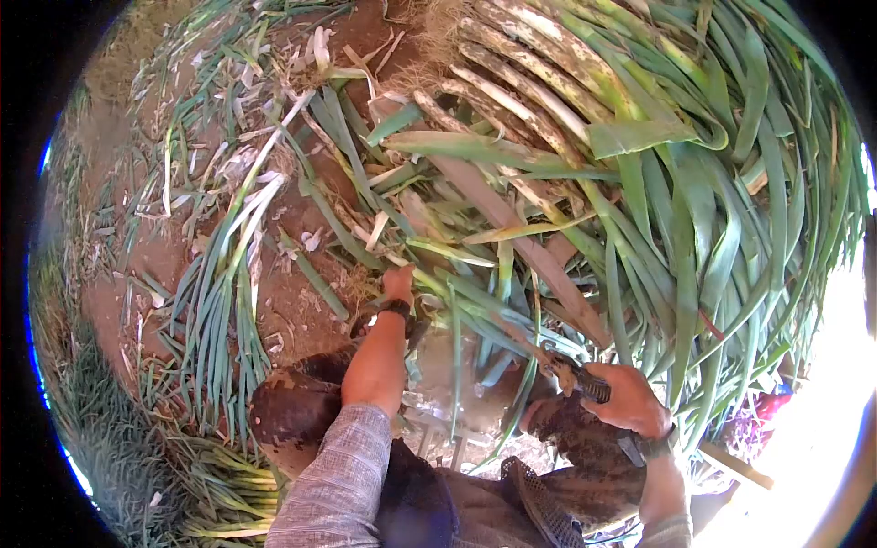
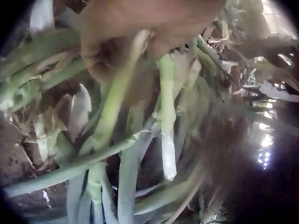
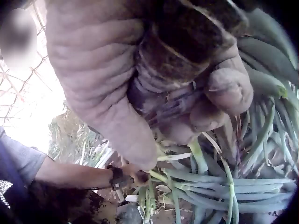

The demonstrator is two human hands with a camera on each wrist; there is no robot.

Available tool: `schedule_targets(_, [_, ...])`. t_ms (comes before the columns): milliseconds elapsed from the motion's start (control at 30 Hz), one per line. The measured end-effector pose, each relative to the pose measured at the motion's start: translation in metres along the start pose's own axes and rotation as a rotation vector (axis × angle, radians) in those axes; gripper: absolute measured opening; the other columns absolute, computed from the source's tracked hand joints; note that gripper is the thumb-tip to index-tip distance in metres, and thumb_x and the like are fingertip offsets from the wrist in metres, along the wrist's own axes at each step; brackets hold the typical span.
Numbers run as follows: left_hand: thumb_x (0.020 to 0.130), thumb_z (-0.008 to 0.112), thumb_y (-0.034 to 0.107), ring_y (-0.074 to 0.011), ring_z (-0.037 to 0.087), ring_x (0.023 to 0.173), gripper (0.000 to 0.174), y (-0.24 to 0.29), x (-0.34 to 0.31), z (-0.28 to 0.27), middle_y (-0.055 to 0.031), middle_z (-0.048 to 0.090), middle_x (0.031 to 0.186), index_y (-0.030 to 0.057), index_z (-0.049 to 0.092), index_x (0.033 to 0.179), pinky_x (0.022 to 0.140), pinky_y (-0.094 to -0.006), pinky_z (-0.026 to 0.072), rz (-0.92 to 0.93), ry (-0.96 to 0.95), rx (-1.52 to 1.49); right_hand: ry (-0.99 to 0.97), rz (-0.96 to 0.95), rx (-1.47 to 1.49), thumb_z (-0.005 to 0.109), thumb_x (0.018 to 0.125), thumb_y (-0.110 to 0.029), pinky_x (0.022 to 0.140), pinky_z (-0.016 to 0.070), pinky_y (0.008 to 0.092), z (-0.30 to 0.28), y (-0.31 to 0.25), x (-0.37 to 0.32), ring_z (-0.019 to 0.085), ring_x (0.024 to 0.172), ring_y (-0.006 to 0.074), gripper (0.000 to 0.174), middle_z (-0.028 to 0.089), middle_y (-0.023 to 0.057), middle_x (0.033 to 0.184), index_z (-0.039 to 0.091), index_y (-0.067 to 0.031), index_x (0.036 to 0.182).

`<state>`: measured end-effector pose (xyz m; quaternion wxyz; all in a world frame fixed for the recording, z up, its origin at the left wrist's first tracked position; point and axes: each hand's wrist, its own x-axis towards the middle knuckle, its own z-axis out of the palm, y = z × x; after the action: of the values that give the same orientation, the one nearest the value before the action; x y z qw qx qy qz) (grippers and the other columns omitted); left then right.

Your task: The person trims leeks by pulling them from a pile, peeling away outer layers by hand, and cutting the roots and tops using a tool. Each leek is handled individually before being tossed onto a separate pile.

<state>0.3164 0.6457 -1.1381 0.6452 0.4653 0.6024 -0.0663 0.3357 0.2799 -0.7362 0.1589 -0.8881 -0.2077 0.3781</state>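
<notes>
My left hand [image 1: 398, 283] grips a green onion near its pale end, low in front of my knees. In the left wrist view its yellow-green stalk [image 2: 112, 105] comes down from under the curled fingers, and a short cut stalk [image 2: 167, 116] hangs beside it. My right hand [image 1: 630, 399] holds a tool by its dark ribbed handle [image 1: 594, 387], at the right of my lap. A brownish, narrow part of the tool [image 1: 557, 368] points up and left towards the onion leaves. In the right wrist view, fingers and thumb wrap round the handle [image 3: 182, 42].
A big heap of long green onions [image 1: 676, 183] with muddy stems fills the right side. A smaller bunch [image 1: 228, 274] lies on the brown soil at left. Peeled skins [image 1: 320, 50] and leaf scraps litter the ground; more onions [image 1: 228, 484] lie at lower left.
</notes>
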Motion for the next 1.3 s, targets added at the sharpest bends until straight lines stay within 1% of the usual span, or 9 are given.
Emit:
schedule_targets(233, [0.089,0.065,0.025,-0.0285,0.06,0.075,0.028,0.007,0.0,-0.001,-0.0129,0.065,0.086,0.0042,0.068,0.109,0.07,-0.0438,0.0507,0.166,0.075,0.126,-0.014,-0.073,0.019,0.078,0.072,-0.021,0.075,0.0519,0.0392,0.011,0.004,0.006,0.067,0.08,0.0337,0.04,0.068,0.0208,0.089,0.066,-0.0014,0.105])
schedule_targets(300, [0.092,0.059,0.026,-0.0295,0.062,0.077,0.027,0.004,0.002,0.005,-0.0126,0.066,0.088,0.0069,0.068,0.11,0.071,-0.0448,0.052,0.148,-0.005,-0.003,-0.194,0.11,0.012,0.077,0.073,-0.023,0.09,0.0517,0.0399,-0.003,-0.014,0.005,0.067,0.097,0.0368,0.053,0.069,0.0203,0.107,0.063,-0.0013,0.12])
schedule_targets(500, [0.099,0.048,0.035,-0.027,0.063,0.082,0.032,0.015,-0.003,0.018,-0.009,0.065,0.091,0.0111,0.065,0.111,0.073,-0.0425,0.0529,0.129,-0.223,-0.352,-0.136,0.094,0.011,0.077,0.073,-0.023,0.092,0.0511,0.0387,0.002,-0.014,0.007,0.067,0.101,0.0355,0.062,0.068,0.0236,0.109,0.06,0.0026,0.126])
schedule_targets(700, [0.098,0.044,0.062,-0.013,0.047,0.076,0.052,0.086,-0.099,0.005,0.0019,0.046,0.084,0.0114,0.058,0.103,0.065,-0.0298,0.0428,0.314,-0.304,-0.583,0.0,0.038,0.101,0.08,0.071,-0.018,0.077,0.0522,0.0363,-0.007,-0.031,0.014,0.068,0.081,0.0281,0.049,0.07,0.0197,0.092,0.065,0.0042,0.113])
schedule_targets(767, [0.095,0.043,0.069,-0.0177,0.052,0.073,0.057,0.111,-0.116,0.003,-0.002,0.051,0.078,0.013,0.054,0.095,0.068,-0.0359,0.0464,0.35,-0.352,-0.752,0.203,-0.168,0.068,0.078,0.073,-0.017,0.076,0.0533,0.0369,0.005,-0.022,0.019,0.069,0.081,0.028,0.047,0.07,0.0201,0.095,0.066,0.0028,0.113])
schedule_targets(867, [0.095,0.037,0.072,-0.0136,0.043,0.058,0.059,0.132,-0.147,-0.009,0.0032,0.043,0.065,0.0158,0.052,0.085,0.056,-0.0317,0.0381,0.32,-0.803,-0.9,0.322,-0.338,-0.021,0.079,0.073,-0.016,0.076,0.0551,0.038,0.008,-0.036,0.029,0.069,0.082,0.0282,0.048,0.07,0.0196,0.097,0.065,0.0006,0.116])
schedule_targets(1000, [0.094,0.027,0.076,-0.0129,0.033,0.048,0.065,0.161,-0.249,-0.014,0.0044,0.035,0.054,0.018,0.048,0.072,0.047,-0.0289,0.0257,0.333,-0.739,-0.831,0.451,-0.36,-0.095,0.08,0.072,-0.015,0.076,0.0564,0.0401,0.014,-0.059,0.037,0.069,0.086,0.0335,0.048,0.069,0.018,0.1,0.064,-0.0027,0.116])
schedule_targets(1167, [0.097,0.019,0.071,-0.0159,0.033,0.045,0.067,0.149,-0.3,-0.026,0.0028,0.034,0.052,0.0174,0.048,0.07,0.047,-0.0294,0.0336,0.266,-0.771,-0.731,0.601,-0.474,-0.067,0.079,0.072,-0.015,0.076,0.0556,0.0423,0.01,-0.095,0.041,0.067,0.091,0.0378,0.045,0.068,0.0186,0.1,0.064,-0.0033,0.113])
schedule_targets(1300, [0.102,0.022,0.061,-0.014,0.042,0.052,0.061,0.139,-0.308,-0.04,0.0016,0.036,0.054,0.0159,0.047,0.069,0.051,-0.0317,0.0366,0.544,-1.002,-0.685,0.625,-0.477,-0.084,0.078,0.072,-0.017,0.078,0.0545,0.0434,0.014,-0.102,0.052,0.066,0.092,0.038,0.046,0.068,0.018,0.102,0.064,-0.0038,0.114])
